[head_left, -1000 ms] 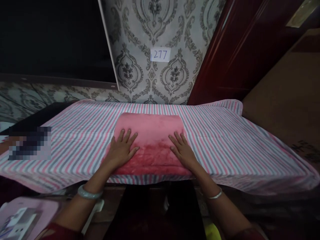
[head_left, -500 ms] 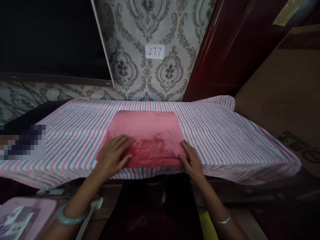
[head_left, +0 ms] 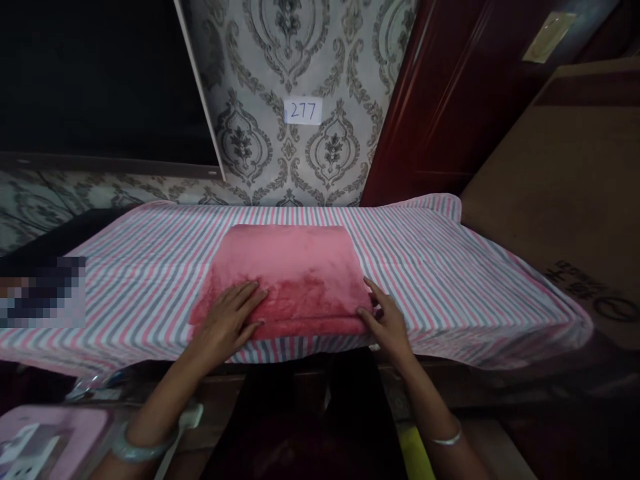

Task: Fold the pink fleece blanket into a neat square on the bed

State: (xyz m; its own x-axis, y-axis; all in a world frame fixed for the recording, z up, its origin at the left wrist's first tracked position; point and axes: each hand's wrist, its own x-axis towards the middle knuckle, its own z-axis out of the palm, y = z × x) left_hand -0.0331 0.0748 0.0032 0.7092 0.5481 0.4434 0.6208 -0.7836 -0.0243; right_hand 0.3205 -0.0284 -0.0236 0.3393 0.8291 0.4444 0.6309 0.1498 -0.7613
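A folded plush cloth, pink with darker red patches where the pile is brushed, lies on a striped cover near the table's front edge. My left hand rests on the cloth's front left part, palm down with the fingers stretched. At the front right corner is my right hand, its fingers apart and the thumb touching the cloth's edge. Nothing is gripped by either hand. Which kind of cloth it is, a towel or a blanket, I cannot tell.
A dark screen hangs at the back left. A paper marked 277 is on the patterned wall. A large cardboard box stands at the right, beside a dark red door. Below left is a pink stool-like surface.
The view has shifted slightly. My left hand stays on the cloth, and my right hand's fingers have moved a little outward from the cloth's right edge.
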